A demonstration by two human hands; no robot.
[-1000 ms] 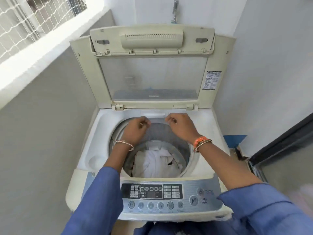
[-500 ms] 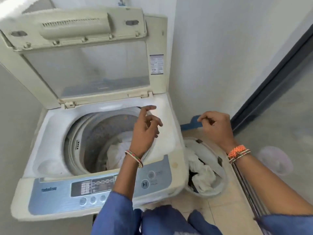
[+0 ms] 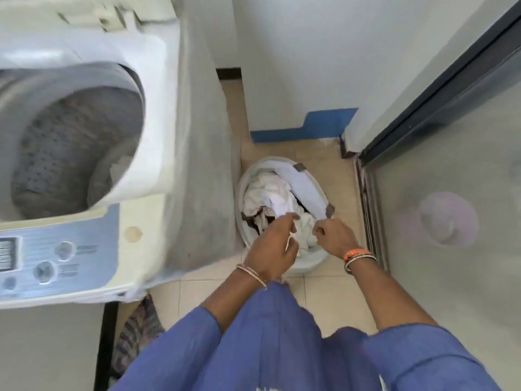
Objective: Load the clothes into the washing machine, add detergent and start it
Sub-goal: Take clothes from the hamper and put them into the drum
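While some white laundry lies in the washing machine (image 3: 84,131) drum at left, both hands reach into the basket (image 3: 310,261) w/ more clothes (image 3: 267,198): left hand (image 3: 275,244) and right hand (image 3: 334,235) have curled fingers; grasp unclear. Detergent, start left.

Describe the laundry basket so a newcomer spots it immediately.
Start at the washing machine on the left; the laundry basket stands on the tiled floor against its right side. It is the only round, pale container heaped with white clothes, and both hands reach over it.

White walls (image 3: 296,52), beige tiled floor (image 3: 324,165), blue skirting strip (image 3: 304,128), dark-framed glass door (image 3: 451,136)
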